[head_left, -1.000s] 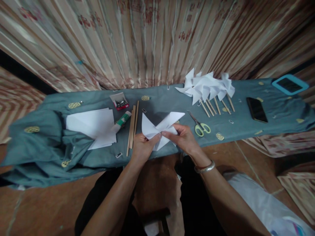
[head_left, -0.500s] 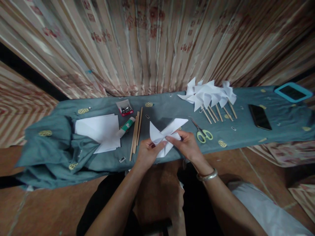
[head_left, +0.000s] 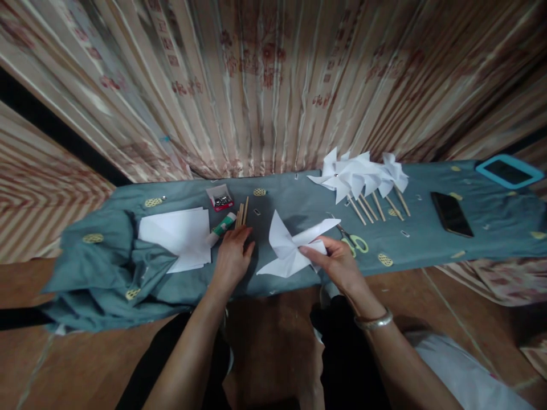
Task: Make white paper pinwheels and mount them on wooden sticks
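Observation:
A white paper pinwheel head [head_left: 284, 256] with folded blades is pinched at its centre and one blade between the thumb and fingers of my right hand [head_left: 337, 262]. My left hand [head_left: 233, 257] lies over the near part of several wooden sticks [head_left: 243, 212], fingers bent downward and thumb apart; its fingertips are partly hidden, and no grip shows. Just left of those fingers rests a green and white glue stick [head_left: 223, 224]. Green-handled scissors [head_left: 356, 244] are behind my right hand, partly covered by it and the paper.
White paper sheets [head_left: 183, 228] lie at left, partly under bunched cloth. An open small box [head_left: 221, 199] holds shiny metal pins. Several finished pinwheels [head_left: 359, 173] on sticks are at back right. Farther right are a dark phone [head_left: 450, 213] and a blue-framed tablet [head_left: 508, 171].
My left hand has let go of the pinwheel head and moved left onto the wooden sticks. My right hand still holds the paper, now slightly farther right.

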Available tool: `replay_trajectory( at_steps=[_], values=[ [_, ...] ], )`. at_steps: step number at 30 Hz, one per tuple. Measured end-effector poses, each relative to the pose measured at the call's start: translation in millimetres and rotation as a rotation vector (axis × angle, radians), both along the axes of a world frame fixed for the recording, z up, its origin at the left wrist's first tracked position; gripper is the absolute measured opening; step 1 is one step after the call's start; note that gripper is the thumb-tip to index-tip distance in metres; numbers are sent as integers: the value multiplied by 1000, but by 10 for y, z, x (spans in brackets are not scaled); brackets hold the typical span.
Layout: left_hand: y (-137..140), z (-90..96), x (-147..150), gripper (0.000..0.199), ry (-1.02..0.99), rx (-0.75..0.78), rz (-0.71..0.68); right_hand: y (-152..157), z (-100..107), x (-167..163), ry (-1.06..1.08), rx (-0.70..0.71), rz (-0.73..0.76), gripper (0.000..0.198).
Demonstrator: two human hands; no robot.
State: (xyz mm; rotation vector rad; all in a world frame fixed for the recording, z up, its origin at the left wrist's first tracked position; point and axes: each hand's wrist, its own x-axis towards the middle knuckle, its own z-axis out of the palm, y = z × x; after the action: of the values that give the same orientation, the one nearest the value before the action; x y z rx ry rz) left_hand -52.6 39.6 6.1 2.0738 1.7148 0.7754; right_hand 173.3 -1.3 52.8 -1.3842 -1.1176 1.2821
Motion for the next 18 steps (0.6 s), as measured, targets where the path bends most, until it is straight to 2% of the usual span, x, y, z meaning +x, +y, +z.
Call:
replay_trajectory(
  at_steps=[3, 8, 18],
  values=[
    [25, -61, -22, 33, 106, 49, -14, -21, 35, -20, 37, -28, 30, 30],
    [100, -121, -72, 34, 123, 132, 5, -48, 50, -26, 48, -59, 55, 30],
    [137, -129, -98, 39, 215, 177, 54, -100, 78, 42, 14, -13, 78, 28]
  ],
)
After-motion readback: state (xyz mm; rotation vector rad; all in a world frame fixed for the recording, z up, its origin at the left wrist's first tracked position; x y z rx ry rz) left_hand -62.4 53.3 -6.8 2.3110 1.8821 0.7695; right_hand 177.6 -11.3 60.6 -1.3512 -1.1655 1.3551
